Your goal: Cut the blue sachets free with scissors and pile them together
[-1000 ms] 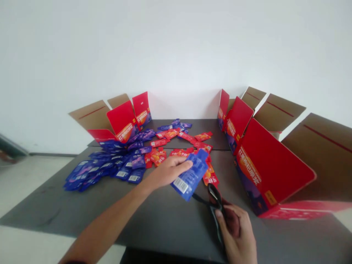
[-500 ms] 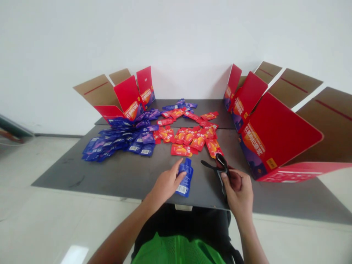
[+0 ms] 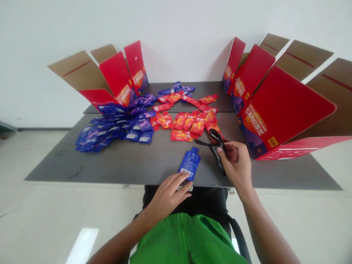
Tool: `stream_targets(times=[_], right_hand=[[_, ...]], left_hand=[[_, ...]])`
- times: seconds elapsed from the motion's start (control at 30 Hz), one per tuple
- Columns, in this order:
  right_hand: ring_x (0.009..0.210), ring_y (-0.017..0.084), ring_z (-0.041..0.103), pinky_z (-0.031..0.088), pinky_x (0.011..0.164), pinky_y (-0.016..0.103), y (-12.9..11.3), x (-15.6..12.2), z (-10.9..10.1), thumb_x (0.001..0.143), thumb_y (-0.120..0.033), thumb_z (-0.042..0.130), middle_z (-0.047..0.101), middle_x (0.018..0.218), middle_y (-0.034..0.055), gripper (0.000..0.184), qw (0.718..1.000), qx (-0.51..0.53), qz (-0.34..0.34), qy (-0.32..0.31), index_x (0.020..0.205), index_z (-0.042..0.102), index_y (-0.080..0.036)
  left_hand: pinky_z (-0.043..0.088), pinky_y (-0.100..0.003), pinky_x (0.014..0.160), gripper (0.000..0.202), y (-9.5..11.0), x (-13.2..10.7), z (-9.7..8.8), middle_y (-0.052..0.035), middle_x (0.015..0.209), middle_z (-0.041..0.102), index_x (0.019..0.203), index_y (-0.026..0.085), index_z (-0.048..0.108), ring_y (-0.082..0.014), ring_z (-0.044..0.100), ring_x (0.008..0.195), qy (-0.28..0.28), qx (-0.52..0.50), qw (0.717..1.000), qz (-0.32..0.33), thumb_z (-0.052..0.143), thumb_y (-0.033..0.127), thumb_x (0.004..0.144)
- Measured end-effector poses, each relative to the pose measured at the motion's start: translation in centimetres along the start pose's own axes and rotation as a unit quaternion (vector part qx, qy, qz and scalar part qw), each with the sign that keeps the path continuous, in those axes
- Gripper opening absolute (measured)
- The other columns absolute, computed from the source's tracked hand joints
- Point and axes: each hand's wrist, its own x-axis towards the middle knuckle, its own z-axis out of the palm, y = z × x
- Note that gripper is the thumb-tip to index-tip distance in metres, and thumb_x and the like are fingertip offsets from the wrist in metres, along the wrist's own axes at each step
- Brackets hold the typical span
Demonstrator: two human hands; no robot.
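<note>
A blue sachet (image 3: 190,164) lies on the dark table near its front edge, barcode end toward me. My left hand (image 3: 167,194) rests its fingertips on that barcode end, fingers slightly apart. My right hand (image 3: 236,163) grips black-handled scissors (image 3: 215,149) just right of the sachet, their tip hidden in my fingers. A red sachet (image 3: 213,127) lies just beyond the scissors. Further away spread many red sachets (image 3: 183,124) and, to their left, a heap of blue sachets (image 3: 101,135).
Opened red cardboard cartons with brown flaps stand at the back left (image 3: 114,79) and along the right side (image 3: 283,110) of the grey table (image 3: 110,165). Behind the table is a white wall, and a pale floor lies around it.
My view has tilted down, showing more of my green vest. The blue sachet now lies on the table, and my left hand has drawn back to its lower end. The scissors stay in my right hand.
</note>
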Motion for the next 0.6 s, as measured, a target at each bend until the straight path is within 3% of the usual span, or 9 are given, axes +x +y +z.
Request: stream_targets(times=[0.07,0.17,0.27,0.37,0.47,0.6], right_hand=[[0.106,0.025,0.062,0.051,0.093,0.04,-2.3,0.5,1.0,0.097,-0.038,0.069,0.065,0.112,0.008,0.022,0.998,0.024,-0.055,-0.035,0.113,0.062,-0.025],[0.113,0.024,0.062,0.053,0.096,0.04,-4.9,-0.5,3.3,0.1,-0.03,0.065,0.065,0.121,0.0097,0.02,0.971,0.047,-0.157,-0.176,0.118,0.06,-0.024],[0.112,0.024,0.063,0.055,0.094,0.039,-5.1,-2.0,5.5,0.101,-0.025,0.062,0.066,0.123,0.0093,0.02,0.932,0.022,-0.224,-0.284,0.121,0.06,-0.024],[0.111,0.024,0.062,0.056,0.094,0.04,-2.9,-1.4,6.6,0.101,-0.031,0.062,0.065,0.123,0.0096,0.02,0.935,-0.01,-0.215,-0.284,0.12,0.061,-0.023],[0.107,0.026,0.063,0.055,0.093,0.043,-0.8,1.4,6.6,0.102,-0.035,0.061,0.066,0.12,0.0107,0.02,0.943,-0.057,-0.2,-0.261,0.119,0.063,-0.023],[0.111,0.027,0.062,0.054,0.096,0.044,-1.5,2.8,5.5,0.102,-0.032,0.061,0.064,0.122,0.0114,0.022,0.961,-0.048,-0.196,-0.187,0.121,0.061,-0.022]], left_hand=[[0.054,-0.043,0.109,0.031,-0.2,-0.5,0.7,-0.0114,0.142,0.064,0.13,0.019,0.068,-0.0252,0.059,0.132,0.001,-0.007,1.0,0.003,0.064,0.03,0.102],[0.053,-0.042,0.108,0.028,-0.4,-0.7,1.2,-0.0092,0.136,0.069,0.13,0.02,0.068,-0.024,0.061,0.129,-0.007,-0.011,1.0,-0.003,0.06,0.024,0.103],[0.053,-0.042,0.105,0.027,-0.4,-0.6,1.2,-0.0074,0.124,0.074,0.127,0.019,0.07,-0.0236,0.065,0.12,-0.019,-0.007,1.0,-0.009,0.054,0.02,0.105],[0.052,-0.04,0.105,0.031,-0.3,-0.6,0.9,-0.008,0.131,0.072,0.133,0.018,0.067,-0.0231,0.063,0.126,-0.019,0.003,1.0,0.0,0.049,0.02,0.107],[0.051,-0.038,0.105,0.033,-0.3,-0.7,0.8,-0.008,0.14,0.068,0.136,0.018,0.065,-0.0213,0.06,0.133,-0.015,0.012,1.0,0.004,0.046,0.02,0.109],[0.051,-0.037,0.104,0.033,-0.3,-0.8,1.0,-0.0059,0.14,0.068,0.134,0.019,0.066,-0.0197,0.061,0.132,0.005,0.014,1.0,0.004,0.045,0.02,0.109]])
